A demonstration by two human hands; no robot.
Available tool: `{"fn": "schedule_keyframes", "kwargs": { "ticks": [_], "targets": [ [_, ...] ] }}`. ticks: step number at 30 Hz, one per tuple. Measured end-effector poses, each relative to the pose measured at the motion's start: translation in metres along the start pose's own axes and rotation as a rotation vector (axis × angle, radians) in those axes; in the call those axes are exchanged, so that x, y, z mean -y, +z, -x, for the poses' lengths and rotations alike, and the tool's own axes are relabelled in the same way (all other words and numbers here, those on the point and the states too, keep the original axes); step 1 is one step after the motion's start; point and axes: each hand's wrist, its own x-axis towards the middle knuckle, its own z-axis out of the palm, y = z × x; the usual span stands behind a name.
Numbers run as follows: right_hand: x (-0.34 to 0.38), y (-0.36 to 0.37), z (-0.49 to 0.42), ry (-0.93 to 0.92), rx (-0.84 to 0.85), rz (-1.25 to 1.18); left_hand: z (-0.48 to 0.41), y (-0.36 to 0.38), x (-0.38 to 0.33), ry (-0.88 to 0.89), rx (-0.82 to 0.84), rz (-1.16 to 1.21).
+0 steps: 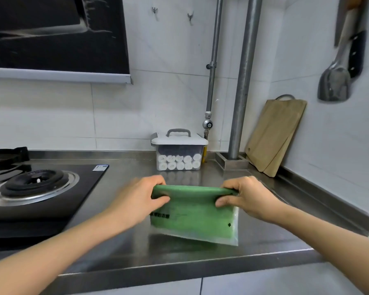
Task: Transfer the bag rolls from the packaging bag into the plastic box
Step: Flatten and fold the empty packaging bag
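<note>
One clear plastic box with a white lid and grey handle (179, 143) stands here. Ten white bag rolls (179, 162) show end-on through its front wall, five above five. In front of the box are one flat green plastic packaging bag (194, 218) and two hands gripping it, a left hand (136, 201) and a right hand (249, 201). To its right are two grey metal pipes (245, 81) and two tan wooden cutting boards (275, 133). To its left is one black glass gas hob (83, 184). Above it are two small metal wall hooks (155, 10).
</note>
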Motion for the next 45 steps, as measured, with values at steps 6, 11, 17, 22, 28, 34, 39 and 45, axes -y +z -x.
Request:
{"fn": "schedule_keyframes", "kwargs": {
  "ticks": [6, 11, 17, 22, 28, 34, 39, 45],
  "targets": [
    [-0.01, 0.007, -0.027, -0.063, -0.168, 0.21, -0.024, 0.01, 0.017, 0.275, -0.269, -0.324],
    [-0.025, 0.045, -0.037, -0.325, -0.218, 0.355, -0.034, 0.045, 0.047, 0.513, -0.322, -0.485],
    [-0.037, 0.086, -0.052, -0.294, -0.146, 0.356, -0.035, 0.072, 0.066, 0.382, -0.036, -0.554],
    [-0.048, 0.094, -0.058, -0.174, 0.045, 0.165, -0.033, 0.059, 0.067, 0.183, 0.269, -0.344],
    [-0.051, 0.097, -0.055, -0.139, 0.131, 0.054, -0.043, 0.056, 0.053, 0.129, 0.205, -0.368],
    [-0.052, 0.106, -0.055, -0.084, 0.104, -0.01, -0.07, 0.097, 0.04, -0.004, 0.265, -0.311],
    [-0.049, 0.105, -0.058, -0.029, 0.105, -0.047, -0.065, 0.116, 0.048, 0.013, 0.406, -0.258],
    [-0.023, 0.109, -0.072, 0.008, -0.008, 0.285, -0.063, 0.117, 0.047, -0.032, 0.401, -0.271]
  ]
}}
